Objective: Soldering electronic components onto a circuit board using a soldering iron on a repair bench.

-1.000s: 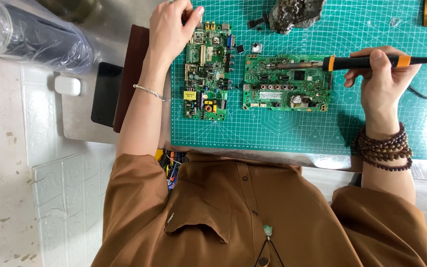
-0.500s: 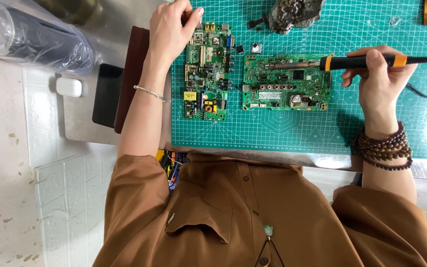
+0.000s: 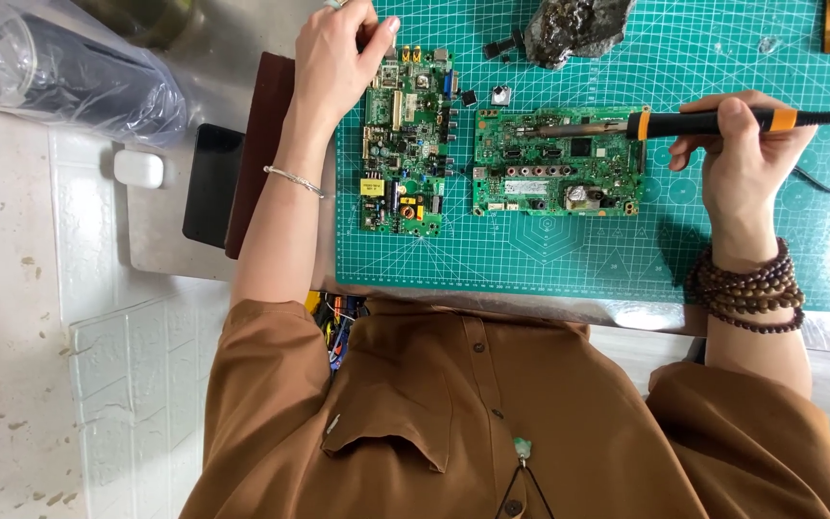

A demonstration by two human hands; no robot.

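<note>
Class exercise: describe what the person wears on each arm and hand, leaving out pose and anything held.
Both arms emerge bare from short brown sleeves. The left hand has a thin silver bangle at its wrist. The right hand has dark brown wooden beads wound several times around its wrist.

Right hand (image 3: 744, 159) has slid the black-and-orange soldering iron (image 3: 694, 122) slightly leftward along the wide green circuit board (image 3: 557, 160), tip now further in over its top edge; left hand (image 3: 338, 53) shifted its fingers a little at the narrow board's (image 3: 403, 144) upper corner.
</note>
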